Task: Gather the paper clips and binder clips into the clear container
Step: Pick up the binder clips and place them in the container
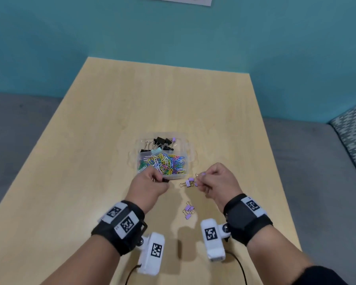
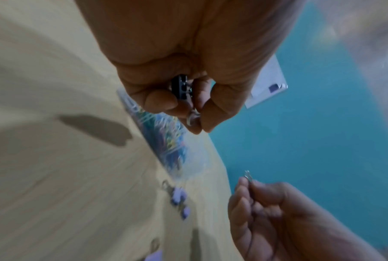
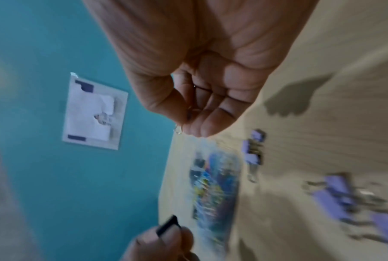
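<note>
The pale wooden bench (image 1: 111, 124) runs out ahead of me to a teal wall (image 1: 49, 33), where a sheet of paper (image 3: 92, 113) is stuck up. Near the middle of the bench sits the clear container (image 1: 185, 145): its far part holds black binder clips (image 1: 162, 141), its near part a tangle of coloured paper clips (image 1: 164, 162).

My left hand (image 1: 147, 189) is at the container's near edge, fingers (image 2: 160, 102) curled around a black binder clip (image 2: 181, 86) with its wire handles showing between fingertips. My right hand (image 1: 218, 183) is just right of the container's near corner, raised off the bench, its fingers (image 3: 210, 121) pinching a small purple binder clip (image 1: 202, 174) by its wire.

Just beside that hand, a couple of purple binder clips (image 1: 190, 182) lie on the bench. Nearer to me, between my wrists, lies another small cluster of purple clips (image 1: 188, 210). The wrist views are blurred, so finer detail is lost there.
</note>
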### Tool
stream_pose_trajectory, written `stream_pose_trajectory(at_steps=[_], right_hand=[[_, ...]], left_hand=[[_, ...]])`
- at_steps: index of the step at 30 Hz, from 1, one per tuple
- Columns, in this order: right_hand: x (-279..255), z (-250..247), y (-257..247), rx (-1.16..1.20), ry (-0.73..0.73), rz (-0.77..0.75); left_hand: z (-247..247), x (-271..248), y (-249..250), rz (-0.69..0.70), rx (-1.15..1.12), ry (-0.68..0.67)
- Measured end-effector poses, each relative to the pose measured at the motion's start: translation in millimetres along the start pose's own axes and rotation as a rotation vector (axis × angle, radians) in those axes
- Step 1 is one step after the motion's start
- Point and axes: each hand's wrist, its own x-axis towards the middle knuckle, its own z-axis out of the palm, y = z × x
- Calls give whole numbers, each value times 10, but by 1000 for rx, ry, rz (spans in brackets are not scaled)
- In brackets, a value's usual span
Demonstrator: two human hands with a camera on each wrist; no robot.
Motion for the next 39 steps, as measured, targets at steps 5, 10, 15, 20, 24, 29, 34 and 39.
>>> stream_pose_trajectory(at_steps=[5, 10, 15, 20, 24, 29, 34, 39], right_hand=[[36, -195, -274, 586, -179, 37], [203, -261, -102, 357, -29, 214], [303, -64, 120, -1006, -97, -23], [385, 35, 123, -1221, -190, -146], [438, 13, 99, -1224, -219, -136], [436, -75, 89, -1189, -208, -150], [398, -255, 96, -768, -104, 13], [332, -412, -89, 190, -42, 295]], left_hand=[[-238, 231, 294, -47, -219, 21], [-410, 592, 440, -165, -282, 72], [-391, 970, 627, -100, -108, 151], [-315, 835, 849, 160, 520, 121], [-25, 313, 756, 399, 723, -42], [420, -178, 162, 352, 1038, -477], [574, -275, -118, 347, 1093, -487], [562, -318, -217, 403, 1080, -408]])
